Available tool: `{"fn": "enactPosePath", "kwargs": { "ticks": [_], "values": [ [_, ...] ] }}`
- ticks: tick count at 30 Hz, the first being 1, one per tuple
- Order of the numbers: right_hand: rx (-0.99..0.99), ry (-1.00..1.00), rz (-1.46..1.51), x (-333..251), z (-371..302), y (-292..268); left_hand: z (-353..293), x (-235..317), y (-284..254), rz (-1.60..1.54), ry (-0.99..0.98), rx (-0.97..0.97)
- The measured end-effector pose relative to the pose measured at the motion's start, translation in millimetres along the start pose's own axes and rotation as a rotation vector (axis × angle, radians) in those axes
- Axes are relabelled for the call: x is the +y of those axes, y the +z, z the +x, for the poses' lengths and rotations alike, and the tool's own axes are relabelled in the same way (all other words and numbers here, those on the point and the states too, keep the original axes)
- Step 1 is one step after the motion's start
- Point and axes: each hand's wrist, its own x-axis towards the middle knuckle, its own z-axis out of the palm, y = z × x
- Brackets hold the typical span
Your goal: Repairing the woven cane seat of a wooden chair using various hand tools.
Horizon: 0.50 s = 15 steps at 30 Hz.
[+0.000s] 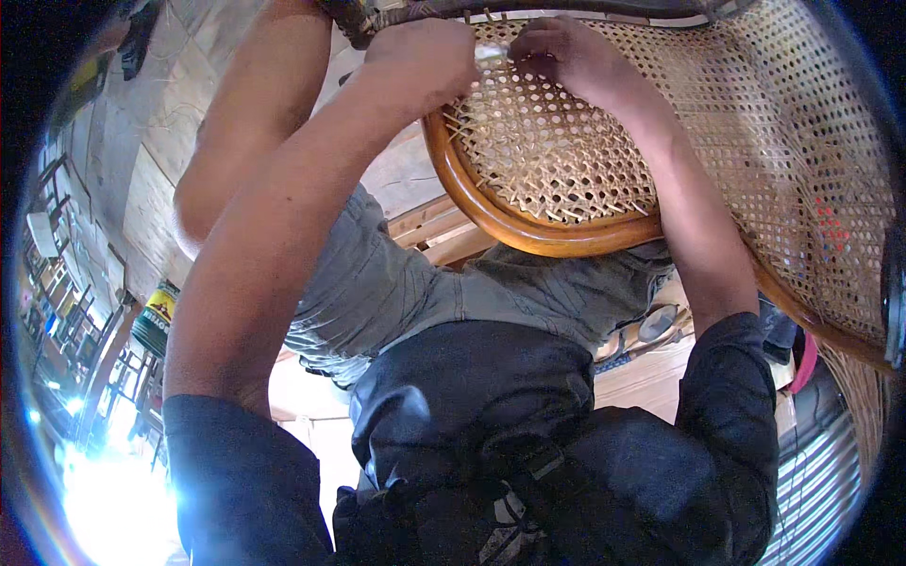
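Observation:
A chair seat of woven cane point(557, 151) in a rounded, glossy brown wooden frame point(528, 231) fills the top of the head view. My left hand point(425, 57) rests as a closed fist on the weave at the frame's upper left edge. My right hand point(566, 52) lies on the cane just to its right, fingers bent and pinching at the strands. A small pale, shiny thing point(493, 55) shows between the two hands; I cannot tell which hand holds it. Loose cane ends stick out along the frame's inner rim.
A second cane panel point(812, 170) with a wooden edge spreads to the right. My knee in grey shorts point(396, 283) is under the seat. On the floor at left stands a green and yellow can point(156, 316). Wooden planks point(444, 226) lie below.

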Motion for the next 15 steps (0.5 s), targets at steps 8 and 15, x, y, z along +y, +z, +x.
{"fn": "enactPosePath", "kwargs": {
  "ticks": [8, 15],
  "values": [
    [0.009, 0.407, 0.45, -27, -2, -10, -10, 2, 5, 0.051, 0.061, 0.027],
    [-0.262, 0.322, 0.112, -18, 29, -19, -45, 24, -11, -0.129, -0.027, -0.039]
  ]
}}
